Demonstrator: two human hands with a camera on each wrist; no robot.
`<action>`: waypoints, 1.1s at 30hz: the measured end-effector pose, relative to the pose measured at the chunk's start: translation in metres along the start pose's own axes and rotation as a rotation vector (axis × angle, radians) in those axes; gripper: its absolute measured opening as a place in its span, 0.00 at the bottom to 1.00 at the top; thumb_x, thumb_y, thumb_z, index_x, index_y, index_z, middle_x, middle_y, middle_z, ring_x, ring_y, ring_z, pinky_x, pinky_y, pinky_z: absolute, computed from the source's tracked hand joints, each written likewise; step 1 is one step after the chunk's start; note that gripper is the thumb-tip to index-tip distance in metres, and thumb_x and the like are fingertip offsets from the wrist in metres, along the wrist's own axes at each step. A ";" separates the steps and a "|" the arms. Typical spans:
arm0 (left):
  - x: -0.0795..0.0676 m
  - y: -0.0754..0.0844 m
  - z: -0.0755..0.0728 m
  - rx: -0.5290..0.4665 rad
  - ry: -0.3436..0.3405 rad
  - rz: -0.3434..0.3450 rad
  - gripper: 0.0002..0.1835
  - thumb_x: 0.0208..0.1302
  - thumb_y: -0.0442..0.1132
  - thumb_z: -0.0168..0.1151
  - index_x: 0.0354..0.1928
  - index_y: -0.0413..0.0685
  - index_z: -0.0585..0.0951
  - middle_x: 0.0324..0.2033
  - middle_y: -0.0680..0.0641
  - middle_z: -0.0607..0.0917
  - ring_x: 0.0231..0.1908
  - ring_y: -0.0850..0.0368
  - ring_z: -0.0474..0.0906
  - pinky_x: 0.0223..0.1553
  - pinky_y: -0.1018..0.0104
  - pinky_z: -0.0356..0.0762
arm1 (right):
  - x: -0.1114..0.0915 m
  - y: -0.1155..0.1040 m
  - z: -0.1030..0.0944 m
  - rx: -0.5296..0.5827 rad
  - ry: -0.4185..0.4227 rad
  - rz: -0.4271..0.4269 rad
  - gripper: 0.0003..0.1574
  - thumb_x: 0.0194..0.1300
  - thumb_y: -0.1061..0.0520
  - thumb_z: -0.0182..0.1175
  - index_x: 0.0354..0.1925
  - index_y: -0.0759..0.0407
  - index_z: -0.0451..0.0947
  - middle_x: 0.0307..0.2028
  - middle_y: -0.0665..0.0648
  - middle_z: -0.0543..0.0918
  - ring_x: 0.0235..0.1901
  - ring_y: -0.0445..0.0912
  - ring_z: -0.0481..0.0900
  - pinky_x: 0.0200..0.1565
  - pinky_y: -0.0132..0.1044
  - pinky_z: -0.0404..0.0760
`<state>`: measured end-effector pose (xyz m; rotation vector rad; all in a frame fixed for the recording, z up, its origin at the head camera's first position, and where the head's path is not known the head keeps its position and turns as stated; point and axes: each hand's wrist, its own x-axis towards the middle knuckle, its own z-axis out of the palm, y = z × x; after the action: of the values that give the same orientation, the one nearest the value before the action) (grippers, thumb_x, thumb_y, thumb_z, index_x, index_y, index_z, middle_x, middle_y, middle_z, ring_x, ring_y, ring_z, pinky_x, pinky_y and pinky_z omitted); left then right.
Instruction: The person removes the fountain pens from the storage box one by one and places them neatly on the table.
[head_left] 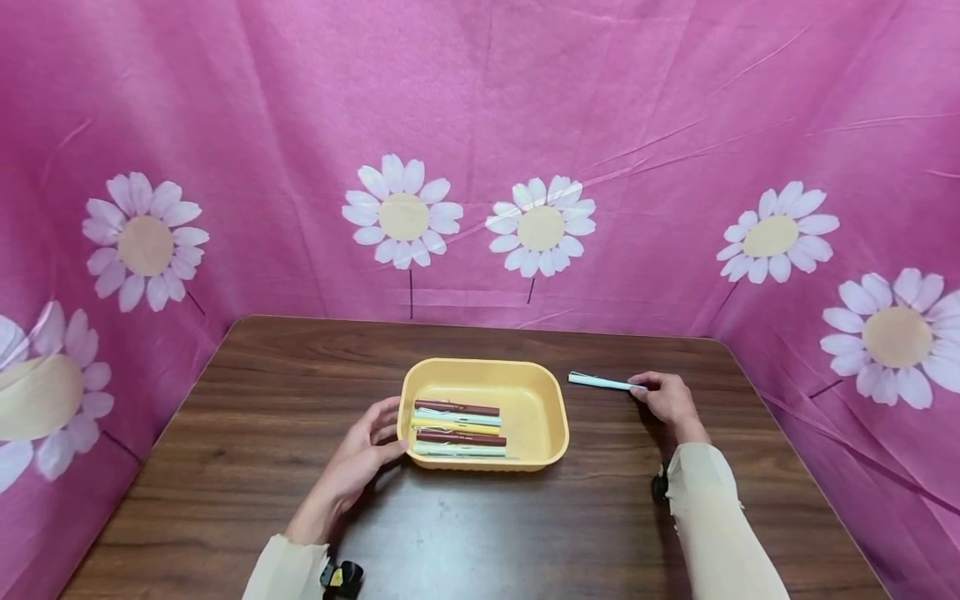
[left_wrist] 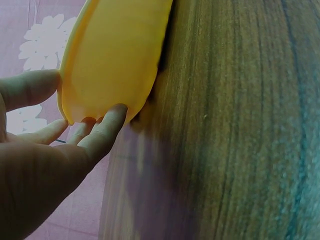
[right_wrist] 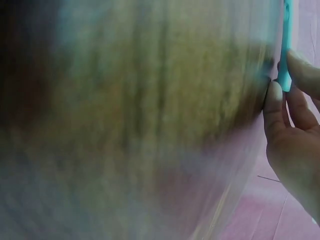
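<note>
1. Wooden table (head_left: pixel 465 533) beneath both hands' fingers.
2. With left hand (head_left: pixel 360 454), grips end of yellow tray (head_left: pixel 532 412).
3. Inside, just right of those fingers: row of pens (head_left: pixel 459 427).
4. With right hand (head_left: pixel 670 402), pinches light-blue pen (head_left: pixel 600 381) between thumb and fingertips.
5. Beyond all fingers: pink daisy-patterned cloth (head_left: pixel 480 92).

In the head view, the fingers of the right hand (head_left: pixel 669 402) hide the near end of the pale blue pen (head_left: pixel 600 381); fine marks on the pens (head_left: pixel 480 429) to the right of the left hand (head_left: pixel 363 450) are too small to read. Behind both hands, the sleeves (head_left: pixel 720 525) leave the lower edge. In the left wrist view, the top edge cuts the yellow tray (left_wrist: pixel 115 55) beyond that hand's fingertips. In the right wrist view, the wooden table (right_wrist: pixel 150 100) left of the hand is blurred.
</note>
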<state>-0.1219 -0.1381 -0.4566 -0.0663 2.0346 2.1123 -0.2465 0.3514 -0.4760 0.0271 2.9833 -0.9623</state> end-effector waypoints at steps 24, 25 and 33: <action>0.002 -0.001 0.001 -0.031 -0.018 0.003 0.35 0.64 0.20 0.57 0.73 0.36 0.61 0.67 0.30 0.69 0.66 0.35 0.67 0.56 0.57 0.74 | -0.010 -0.010 -0.009 0.070 0.130 0.133 0.25 0.71 0.55 0.62 0.60 0.69 0.77 0.55 0.73 0.81 0.56 0.67 0.76 0.58 0.58 0.71; 0.002 -0.001 0.001 -0.032 -0.016 0.003 0.35 0.64 0.21 0.57 0.73 0.36 0.61 0.67 0.30 0.69 0.65 0.35 0.67 0.56 0.58 0.74 | -0.010 -0.012 -0.010 0.075 0.144 0.144 0.26 0.72 0.54 0.61 0.60 0.69 0.76 0.55 0.73 0.81 0.57 0.67 0.76 0.58 0.58 0.71; 0.002 0.000 -0.002 -0.025 0.000 -0.009 0.35 0.64 0.21 0.58 0.73 0.36 0.62 0.66 0.31 0.69 0.65 0.36 0.67 0.54 0.60 0.76 | -0.017 -0.047 -0.008 0.117 0.236 0.099 0.26 0.72 0.50 0.61 0.61 0.65 0.77 0.54 0.70 0.83 0.55 0.62 0.78 0.57 0.54 0.72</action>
<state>-0.1238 -0.1399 -0.4569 -0.0793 2.0045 2.1317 -0.2306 0.3177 -0.4413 0.3069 3.0920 -1.1976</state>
